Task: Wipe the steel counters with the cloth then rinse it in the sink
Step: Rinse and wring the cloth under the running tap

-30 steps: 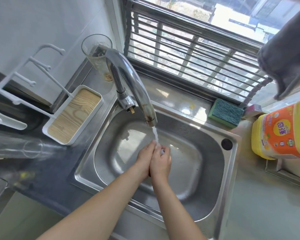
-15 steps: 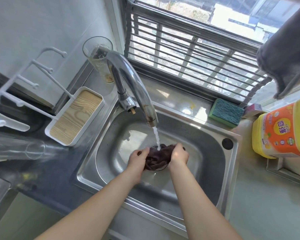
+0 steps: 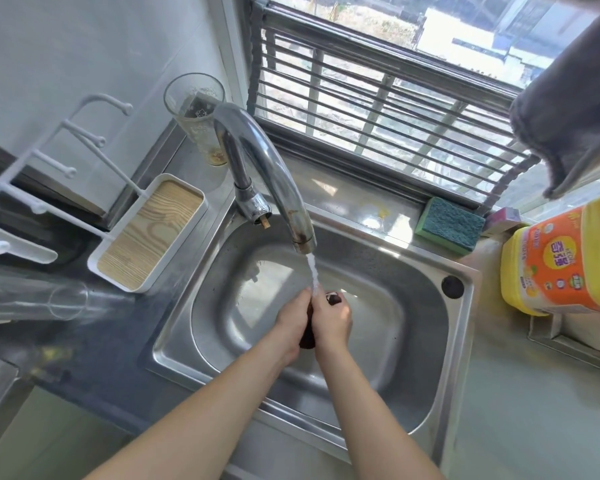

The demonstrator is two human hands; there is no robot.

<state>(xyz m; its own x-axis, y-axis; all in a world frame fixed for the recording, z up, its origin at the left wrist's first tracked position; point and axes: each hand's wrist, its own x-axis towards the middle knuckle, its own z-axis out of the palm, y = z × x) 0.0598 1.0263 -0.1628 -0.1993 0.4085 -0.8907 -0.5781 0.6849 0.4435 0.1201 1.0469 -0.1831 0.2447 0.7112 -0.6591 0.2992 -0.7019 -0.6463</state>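
Over the steel sink [image 3: 426,344], my left hand [image 3: 293,322] and my right hand [image 3: 331,317] are pressed together around a dark brown cloth [image 3: 307,337]. Only small bits of the cloth show, between the palms and past the right fingers. The hands grip it under a thin stream of water falling from the curved steel tap [image 3: 267,174]. Most of the cloth is hidden inside the hands.
A green sponge [image 3: 449,225] lies on the sink's back ledge. A yellow and orange detergent jug [image 3: 561,258] stands on the right counter. A white rack with a wooden base [image 3: 149,233] and drinking glasses [image 3: 194,116] sit left. A grey towel [image 3: 568,98] hangs upper right.
Half a second ago the hands were apart with the cloth stretched open between them; now they have closed together and squeeze it into a bundle under the water.
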